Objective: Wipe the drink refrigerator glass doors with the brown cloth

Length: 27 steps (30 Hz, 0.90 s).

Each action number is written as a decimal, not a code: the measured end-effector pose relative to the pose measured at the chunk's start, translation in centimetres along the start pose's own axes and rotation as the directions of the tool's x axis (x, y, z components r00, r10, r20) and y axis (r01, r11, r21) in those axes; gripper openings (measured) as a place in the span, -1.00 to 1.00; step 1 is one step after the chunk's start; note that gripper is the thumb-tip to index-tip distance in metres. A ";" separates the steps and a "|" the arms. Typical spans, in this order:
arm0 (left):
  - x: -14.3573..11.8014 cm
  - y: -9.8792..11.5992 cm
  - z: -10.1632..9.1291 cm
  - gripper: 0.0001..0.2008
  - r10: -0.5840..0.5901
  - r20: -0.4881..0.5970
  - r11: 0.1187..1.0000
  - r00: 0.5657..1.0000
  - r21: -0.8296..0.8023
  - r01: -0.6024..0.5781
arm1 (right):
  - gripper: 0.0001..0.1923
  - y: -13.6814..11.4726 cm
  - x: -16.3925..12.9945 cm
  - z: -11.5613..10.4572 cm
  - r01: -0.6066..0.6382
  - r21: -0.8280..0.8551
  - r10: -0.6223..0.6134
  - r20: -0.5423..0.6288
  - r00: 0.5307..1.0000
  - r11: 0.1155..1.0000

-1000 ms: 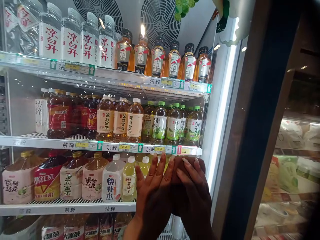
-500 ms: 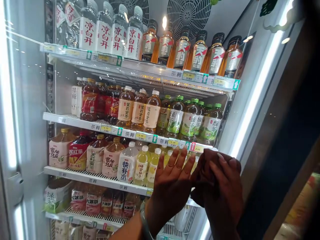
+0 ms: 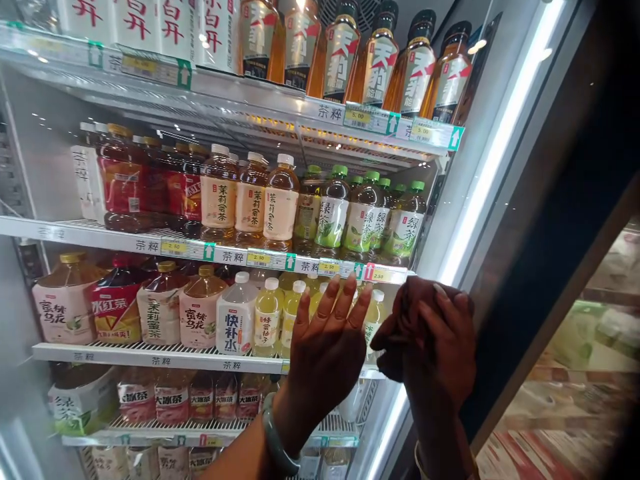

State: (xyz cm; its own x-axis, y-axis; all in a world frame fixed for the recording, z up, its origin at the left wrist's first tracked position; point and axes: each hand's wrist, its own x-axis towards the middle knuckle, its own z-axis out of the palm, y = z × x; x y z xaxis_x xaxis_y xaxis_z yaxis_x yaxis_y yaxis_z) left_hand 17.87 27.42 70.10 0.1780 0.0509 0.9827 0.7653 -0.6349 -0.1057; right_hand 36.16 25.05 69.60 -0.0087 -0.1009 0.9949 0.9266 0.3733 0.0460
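cloth (image 3: 411, 308), dark brown, sits bunched under the right hand (image 3: 440, 347), whose grip is closed on it, against the fridge door glass (image 3: 60, 373); left hand (image 3: 325, 347) lies flat, fingers spread, just beside.

Left hand (image 3: 327, 347) left of cloth (image 3: 407, 313)

Left hand (image 3: 327, 340) covers yellow bottles (image 3: 270, 317) behind its fingers; their labels unreadable there. Right hand (image 3: 440, 353) hides most of brown cloth (image 3: 407, 303); only upper fold shows. Top-shelf white-label bottles (image 3: 135, 20) cut off by upper edge, caps out of view. Bottom-shelf bottles (image 3: 140, 460) cut by lower edge, blurred. Price tags (image 3: 357, 118) too small to read surely. Shelves at far right (image 3: 590, 347) blurred, goods untellable. Both forearms run off bottom edge.
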 end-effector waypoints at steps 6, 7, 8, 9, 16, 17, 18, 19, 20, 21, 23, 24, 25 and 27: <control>-0.2 -0.1 0.2 -0.43 0.026 -0.009 1.000 1.000 0.009 -0.025 | -0.60 -2.1 -1.3 0.6 0.052 0.072 -0.059 0.102 0.993 0.996; -0.2 -0.1 0.2 -0.43 0.026 -0.004 1.000 1.000 0.009 -0.026 | -0.61 -2.2 -2.2 0.4 0.070 0.087 -0.080 0.124 0.989 0.994; -0.2 -0.2 0.3 -0.43 0.022 0.002 1.000 1.000 0.009 -0.022 | -0.61 -2.1 -3.1 0.2 0.077 0.093 -0.089 0.134 0.987 0.993; -0.2 -0.2 0.3 -0.43 0.015 0.007 1.000 1.000 0.007 -0.016 | -0.62 -1.7 -3.8 -0.1 0.071 0.087 -0.082 0.133 0.988 0.994; 0.0 0.3 0.6 -0.40 -0.014 0.021 0.999 1.000 0.035 0.014 | -0.63 0.1 -1.0 -0.2 -0.022 0.024 0.021 0.011 1.000 0.999; 0.0 0.5 0.7 -0.41 -0.027 0.022 0.999 0.999 0.036 0.027 | -0.63 -0.3 -0.2 0.1 -0.029 0.026 0.029 0.005 1.000 0.999; 0.1 0.6 0.8 -0.42 -0.038 0.021 0.999 0.999 0.037 0.037 | -0.63 -0.7 0.4 0.4 -0.032 0.030 0.032 0.005 0.999 0.999; 0.0 0.8 0.9 -0.42 -0.044 0.015 0.998 0.999 0.035 0.043 | -0.62 -1.2 0.7 0.7 -0.030 0.036 0.030 0.013 0.999 0.999; 0.0 0.9 1.0 -0.42 -0.047 0.012 0.998 0.999 0.034 0.047 | -0.62 -1.7 0.6 0.9 -0.019 0.045 0.018 0.028 0.999 0.999; 0.0 0.9 1.0 -0.41 -0.047 0.009 0.998 0.999 0.034 0.046 | -0.62 -2.1 0.1 0.9 -0.006 0.057 0.004 0.043 0.999 0.998; -0.1 1.0 0.8 -0.39 -0.037 0.015 0.999 0.999 0.028 0.037 | -0.62 -2.5 -1.5 0.7 0.025 0.092 -0.032 0.079 0.996 0.995; -0.2 1.0 0.6 -0.39 -0.031 0.026 0.999 0.999 0.019 0.030 | -0.62 -2.4 -2.5 0.4 0.038 0.105 -0.048 0.100 0.994 0.994; -0.3 0.9 0.4 -0.38 -0.023 0.041 1.000 0.999 0.003 0.023 | -0.63 -2.2 -3.5 0.0 0.043 0.110 -0.056 0.114 0.992 0.993; -0.7 0.8 -0.1 -0.36 -0.008 0.090 0.999 0.996 -0.037 0.012 | -0.65 -1.5 -4.9 -0.8 0.019 0.099 -0.030 0.116 0.993 0.995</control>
State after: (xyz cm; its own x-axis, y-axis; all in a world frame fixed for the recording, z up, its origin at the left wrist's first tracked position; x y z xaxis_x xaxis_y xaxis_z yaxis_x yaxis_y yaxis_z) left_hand 18.28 26.78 69.38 0.2268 0.1257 0.9658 0.7442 -0.6621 -0.0886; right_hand 35.12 24.28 64.57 -0.0804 -0.0046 0.9968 0.8845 0.4608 0.0735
